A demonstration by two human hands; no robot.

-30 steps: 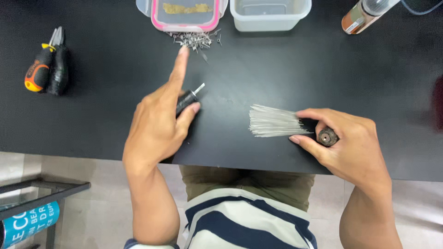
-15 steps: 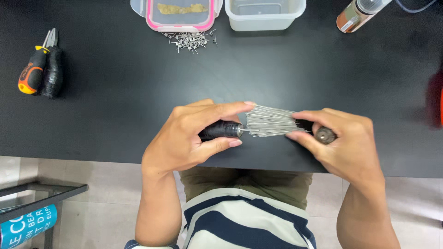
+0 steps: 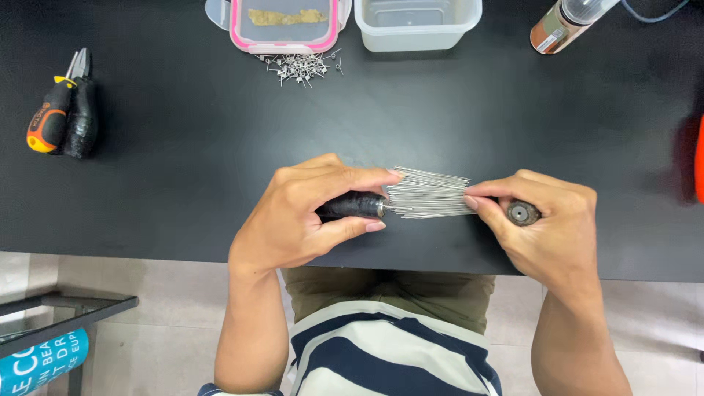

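You are holding a dark, stubby cylindrical tool handle in your left hand, fingers curled closed around it, its tip facing right. The bundle of thin silver metal wires is lying left to right just above the black tabletop; your right hand is pinching its far end, seemingly by a round dark cap.
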